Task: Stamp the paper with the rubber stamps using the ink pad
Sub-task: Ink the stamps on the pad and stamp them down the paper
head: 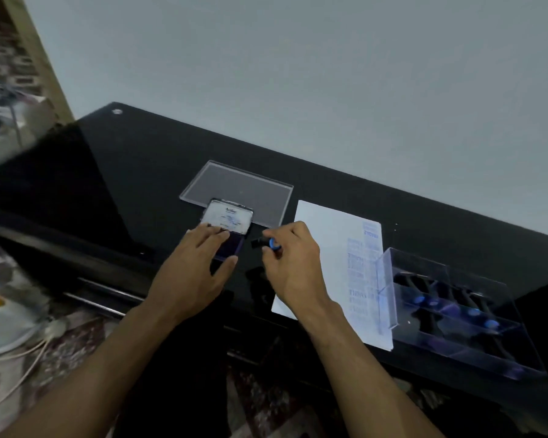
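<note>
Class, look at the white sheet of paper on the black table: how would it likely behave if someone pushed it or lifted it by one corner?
The paper looks thin and lies flat, so it would probably flop if lifted by a corner. The table is glossy, so a push would likely make it slide. The clear stamp box seems to overlap its right edge, which may pin that side.

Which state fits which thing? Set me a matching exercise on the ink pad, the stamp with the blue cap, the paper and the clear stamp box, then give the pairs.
Things:
1. ink pad
2. stamp with the blue cap
3. paper
4. clear stamp box

States:
A. held in the right hand above the table
B. lid open, left hand resting on it
C. holds more stamps, at the far right of the table
D. lies flat, with rows of blue prints near its right edge

Pairs: 1-B, 2-A, 3-D, 4-C
</note>
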The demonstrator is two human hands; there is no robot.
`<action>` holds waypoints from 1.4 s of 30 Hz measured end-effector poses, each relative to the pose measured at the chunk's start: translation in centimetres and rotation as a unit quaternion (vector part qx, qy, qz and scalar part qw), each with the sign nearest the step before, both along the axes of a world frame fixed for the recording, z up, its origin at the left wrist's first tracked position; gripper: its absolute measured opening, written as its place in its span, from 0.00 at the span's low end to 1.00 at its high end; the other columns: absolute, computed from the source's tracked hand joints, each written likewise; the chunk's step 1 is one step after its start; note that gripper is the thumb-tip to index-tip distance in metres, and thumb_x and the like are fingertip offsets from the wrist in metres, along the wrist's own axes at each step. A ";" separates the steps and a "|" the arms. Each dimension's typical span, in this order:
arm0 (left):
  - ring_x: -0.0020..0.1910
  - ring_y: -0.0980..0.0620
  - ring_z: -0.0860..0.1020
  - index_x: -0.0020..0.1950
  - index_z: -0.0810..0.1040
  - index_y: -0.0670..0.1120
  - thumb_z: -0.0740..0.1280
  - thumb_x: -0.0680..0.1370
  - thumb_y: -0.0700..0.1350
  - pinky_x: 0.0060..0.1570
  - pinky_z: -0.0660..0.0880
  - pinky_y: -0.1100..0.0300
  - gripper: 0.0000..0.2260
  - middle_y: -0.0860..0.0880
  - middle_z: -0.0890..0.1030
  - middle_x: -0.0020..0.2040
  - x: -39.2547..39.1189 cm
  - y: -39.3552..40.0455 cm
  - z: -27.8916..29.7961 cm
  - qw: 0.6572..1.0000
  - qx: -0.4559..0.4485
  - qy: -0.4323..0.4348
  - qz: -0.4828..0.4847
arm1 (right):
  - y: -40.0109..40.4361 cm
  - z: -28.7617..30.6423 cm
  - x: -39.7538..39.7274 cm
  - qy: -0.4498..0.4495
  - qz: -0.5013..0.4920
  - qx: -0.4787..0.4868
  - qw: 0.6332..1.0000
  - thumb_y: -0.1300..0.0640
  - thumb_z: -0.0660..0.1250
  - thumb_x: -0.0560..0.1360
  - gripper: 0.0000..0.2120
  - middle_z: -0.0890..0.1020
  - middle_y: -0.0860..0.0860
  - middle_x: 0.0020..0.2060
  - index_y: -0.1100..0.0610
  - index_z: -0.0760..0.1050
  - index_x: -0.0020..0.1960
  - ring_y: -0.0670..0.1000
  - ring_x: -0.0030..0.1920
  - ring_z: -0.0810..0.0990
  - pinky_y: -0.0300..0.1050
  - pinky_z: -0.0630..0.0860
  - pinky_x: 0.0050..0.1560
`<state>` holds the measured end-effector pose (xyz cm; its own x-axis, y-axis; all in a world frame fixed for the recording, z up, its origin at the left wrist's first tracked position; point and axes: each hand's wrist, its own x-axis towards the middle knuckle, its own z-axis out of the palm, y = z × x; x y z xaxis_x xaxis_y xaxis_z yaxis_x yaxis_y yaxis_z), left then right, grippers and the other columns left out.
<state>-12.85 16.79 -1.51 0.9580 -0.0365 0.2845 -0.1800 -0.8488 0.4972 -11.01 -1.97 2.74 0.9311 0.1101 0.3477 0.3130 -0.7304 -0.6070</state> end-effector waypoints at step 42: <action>0.78 0.46 0.63 0.71 0.76 0.48 0.54 0.79 0.64 0.77 0.57 0.41 0.29 0.46 0.72 0.73 3.1 7.6 -6.2 0.996 0.081 0.013 0.043 | 7.6 1.4 5.2 0.065 0.125 -0.153 0.978 0.58 0.65 0.80 0.11 0.82 0.54 0.56 0.59 0.81 0.59 0.50 0.56 0.79 0.35 0.68 0.54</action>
